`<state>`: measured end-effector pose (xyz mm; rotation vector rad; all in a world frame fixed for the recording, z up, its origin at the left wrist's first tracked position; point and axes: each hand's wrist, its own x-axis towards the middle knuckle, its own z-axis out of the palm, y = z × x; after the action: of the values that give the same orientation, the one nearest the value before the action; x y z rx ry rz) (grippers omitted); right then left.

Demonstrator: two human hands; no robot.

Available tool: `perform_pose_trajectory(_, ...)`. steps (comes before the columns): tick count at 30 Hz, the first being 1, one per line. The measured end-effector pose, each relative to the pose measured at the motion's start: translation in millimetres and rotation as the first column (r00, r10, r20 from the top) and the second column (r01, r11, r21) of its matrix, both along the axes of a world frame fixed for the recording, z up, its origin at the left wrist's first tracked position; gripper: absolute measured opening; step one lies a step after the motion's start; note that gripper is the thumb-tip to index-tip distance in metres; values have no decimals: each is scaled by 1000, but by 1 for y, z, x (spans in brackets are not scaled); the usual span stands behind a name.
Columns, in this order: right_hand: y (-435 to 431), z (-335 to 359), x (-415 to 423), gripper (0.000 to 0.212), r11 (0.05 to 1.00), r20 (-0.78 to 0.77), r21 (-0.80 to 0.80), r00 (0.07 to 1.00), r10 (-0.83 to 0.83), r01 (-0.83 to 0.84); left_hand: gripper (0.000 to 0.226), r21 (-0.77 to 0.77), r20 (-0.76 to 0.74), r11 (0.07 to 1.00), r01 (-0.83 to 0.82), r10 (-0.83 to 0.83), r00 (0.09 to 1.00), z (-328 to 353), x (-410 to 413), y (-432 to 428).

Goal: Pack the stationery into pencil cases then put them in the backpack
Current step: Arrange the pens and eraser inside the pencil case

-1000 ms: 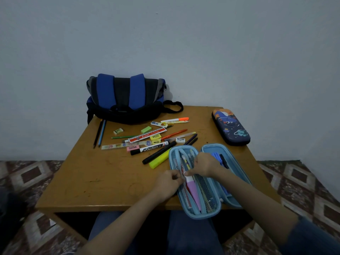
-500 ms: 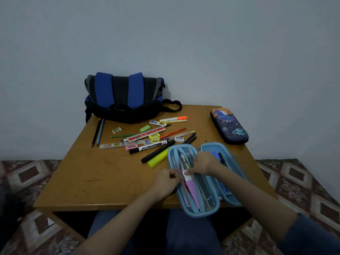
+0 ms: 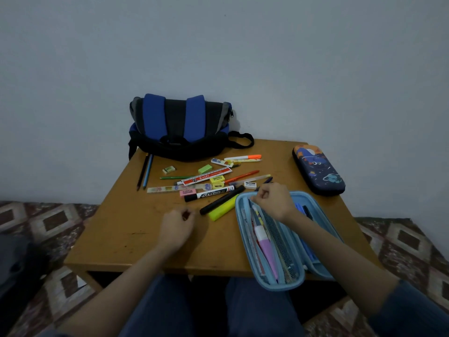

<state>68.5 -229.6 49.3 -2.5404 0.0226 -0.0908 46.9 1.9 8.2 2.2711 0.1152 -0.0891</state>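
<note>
Bare forearms; dark blue sleeve (image 3: 413, 310) pushed up, blue trousers (image 3: 155, 310).

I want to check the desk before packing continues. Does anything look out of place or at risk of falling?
Yes: the open light-blue pencil case sticks out past the near edge of the wooden table, above the person's lap, so it might slip off. The loose pens and erasers lie flat in a scattered heap; nothing looks spilled or damaged.

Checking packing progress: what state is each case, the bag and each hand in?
Light blue pencil case: open, partly filled.
Dark space-print pencil case: closed.
Backpack: on table, opening not visible.
Left hand: loosely curled, empty.
Right hand: curled over open case.
</note>
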Motion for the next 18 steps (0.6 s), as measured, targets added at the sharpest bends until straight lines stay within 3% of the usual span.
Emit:
perform_pose_trajectory(4,18,0,8,39,999,7,40,1000,18,-19,30,259,126,958,-119,88,988,-15,6,45)
perform_pose_trajectory(8,33,-2,15,34,995,-15,88,999,38,-37,51,417,83,906,-73,42,996,-30,4,72)
perform_pose_trajectory(11,43,-2,22,30,992,-6,106,997,73,-71,54,447,77,893,-48,15,997,-37,4,78)
perform_pose_trajectory(18,68,-2,42,13,992,46,-43,991,124,-122,54,423,115,904,-64,17,993,-39,4,78)
